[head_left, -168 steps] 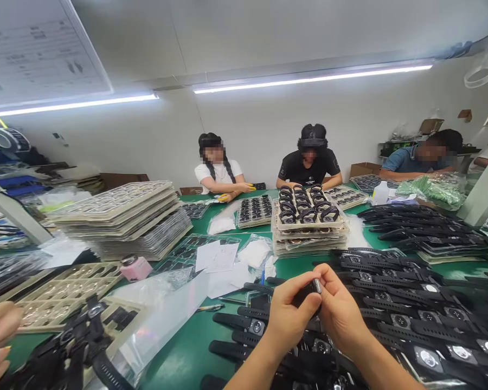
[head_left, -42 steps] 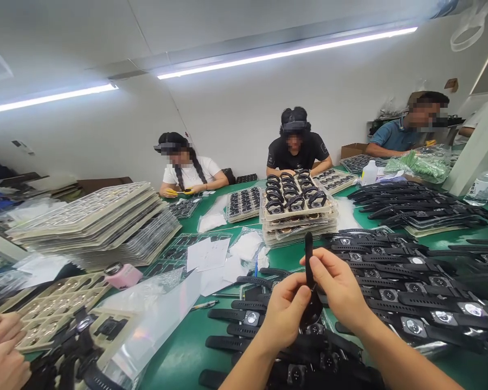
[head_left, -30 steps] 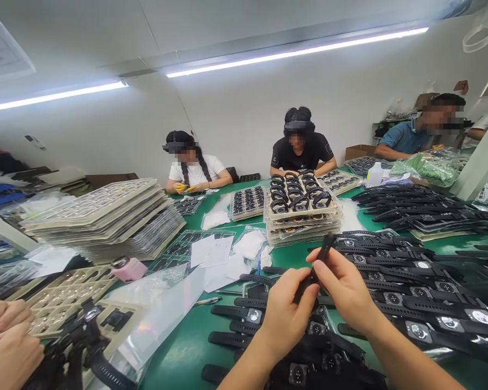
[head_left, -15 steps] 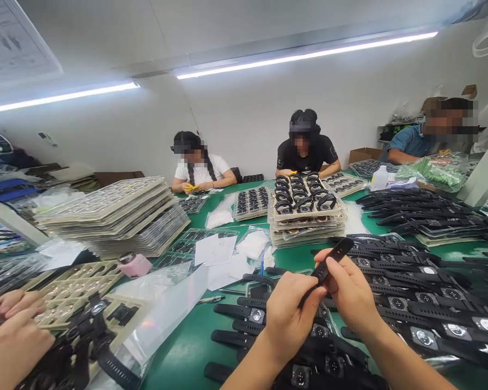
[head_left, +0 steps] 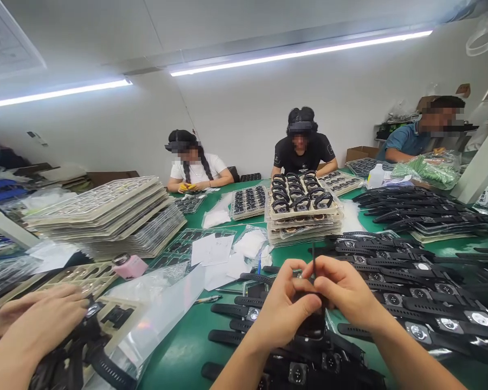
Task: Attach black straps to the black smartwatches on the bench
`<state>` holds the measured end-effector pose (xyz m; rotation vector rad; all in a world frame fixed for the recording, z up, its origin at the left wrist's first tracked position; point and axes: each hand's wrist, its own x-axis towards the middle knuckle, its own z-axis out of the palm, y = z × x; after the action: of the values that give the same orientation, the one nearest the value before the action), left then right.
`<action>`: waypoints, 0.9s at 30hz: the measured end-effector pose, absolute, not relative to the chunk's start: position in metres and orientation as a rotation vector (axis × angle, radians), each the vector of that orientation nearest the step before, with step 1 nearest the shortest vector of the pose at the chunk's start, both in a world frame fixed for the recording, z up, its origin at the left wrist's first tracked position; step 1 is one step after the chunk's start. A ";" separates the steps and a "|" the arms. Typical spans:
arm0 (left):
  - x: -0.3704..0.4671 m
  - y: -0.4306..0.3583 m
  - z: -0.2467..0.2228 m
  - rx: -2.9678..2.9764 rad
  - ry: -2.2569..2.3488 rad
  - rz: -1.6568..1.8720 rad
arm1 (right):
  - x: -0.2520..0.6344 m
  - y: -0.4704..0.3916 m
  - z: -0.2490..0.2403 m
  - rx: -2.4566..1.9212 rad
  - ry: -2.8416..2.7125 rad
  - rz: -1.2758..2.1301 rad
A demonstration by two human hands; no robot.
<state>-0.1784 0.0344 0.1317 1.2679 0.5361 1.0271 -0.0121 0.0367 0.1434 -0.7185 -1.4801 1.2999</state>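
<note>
Both my hands hold one black smartwatch (head_left: 312,323) just above the green table (head_left: 187,352). My left hand (head_left: 282,306) grips it from the left with thumb and fingers pinched. My right hand (head_left: 344,290) pinches it from the right. A thin edge of its strap (head_left: 313,259) sticks straight up between my fingertips. The watch body hangs below my fingers, mostly hidden. Under my hands lie rows of black watches (head_left: 406,281) with straps spread flat.
A stack of trays (head_left: 305,214) loaded with watches stands ahead. Taller tray stacks (head_left: 106,214) fill the left. A pink bottle (head_left: 128,265) and papers (head_left: 213,252) lie between. Another person's hand (head_left: 40,319) works at my left; three people sit across the table.
The strap, tilted to the right half a second ago, now stands edge-on and upright. My hands have closed together around the watch. The neighbour's hand has moved right over the tray.
</note>
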 end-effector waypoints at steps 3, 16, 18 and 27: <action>-0.177 0.034 0.133 1.203 0.535 1.014 | -0.011 0.038 0.151 -0.752 -1.641 1.306; -0.187 0.046 0.129 1.157 0.534 1.064 | -0.022 0.038 0.139 -0.741 -1.496 1.190; -0.189 0.045 0.133 1.170 0.571 1.100 | -0.017 0.036 0.144 -0.766 -1.695 1.032; -0.194 0.048 0.135 1.315 0.635 1.277 | -0.022 0.047 0.124 -0.812 -1.587 0.711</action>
<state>-0.1937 0.0482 0.1347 1.3148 0.6348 1.2769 -0.0215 0.0466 0.1242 -0.8121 -1.5871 0.7114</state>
